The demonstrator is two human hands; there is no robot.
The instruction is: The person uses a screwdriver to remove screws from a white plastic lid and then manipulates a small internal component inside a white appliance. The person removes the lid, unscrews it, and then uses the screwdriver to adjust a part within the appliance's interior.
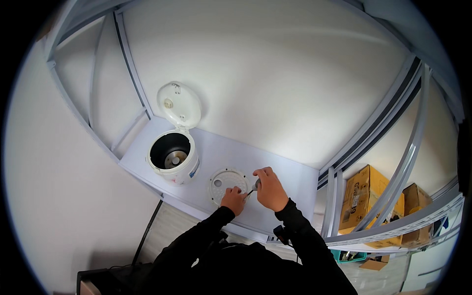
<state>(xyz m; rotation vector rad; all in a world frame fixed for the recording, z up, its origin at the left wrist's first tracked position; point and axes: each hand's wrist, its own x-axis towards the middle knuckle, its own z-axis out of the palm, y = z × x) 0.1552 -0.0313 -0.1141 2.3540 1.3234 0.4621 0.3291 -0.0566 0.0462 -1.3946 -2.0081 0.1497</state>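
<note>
On a pale tabletop [301,189], a white rice cooker [183,175] blocked the left, its raised lid [183,107] standing tall behind. Only a narrow gap separated cooker from round disc [227,178], whose near side the left hand [234,200] partly covered. Bare surface ran behind the disc and from the right hand [271,191] rightward to metal posts [338,201].

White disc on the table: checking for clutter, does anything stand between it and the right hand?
No separate object visibly does. The right hand holds a screwdriver angled toward the right side of the white disc, where the left hand rests; the rice cooker stands apart, to the left.
</note>
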